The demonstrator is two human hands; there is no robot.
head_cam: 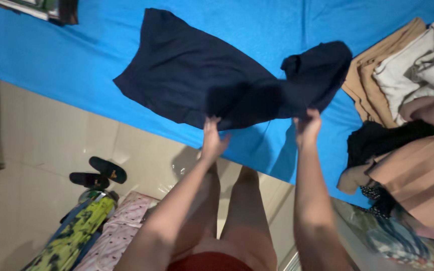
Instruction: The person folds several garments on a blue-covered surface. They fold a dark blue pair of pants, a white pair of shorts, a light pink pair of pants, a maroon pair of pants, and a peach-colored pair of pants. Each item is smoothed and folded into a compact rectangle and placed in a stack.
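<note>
Between the two sets of fingers hangs the near edge of a dark navy garment [192,75], most of which lies spread flat on the bright blue bed sheet [66,60] beyond the fingertips. At the near hem, the left hand [212,140] has its fingers closed on the cloth, pinching the edge from below. Further along the same edge, the right hand [307,125] grips the fabric with its fingers curled shut around a bunched fold, and a rumpled flap of the garment rises just past those fingertips. Off to the outer side of the right hand's fingers, well apart from them, sits a heap of other clothes [403,75] in tan, white and grey, with a black piece and a pleated tan piece lying nearer the person. Below the left hand's fingers, back toward the person, the pale tiled floor [51,145] shows beside the bed, and a pair of black slippers [99,173] rests on it. Nearer still, by the left forearm, lie a green-and-yellow patterned cloth [76,233] and a pink dotted one [121,231].
</note>
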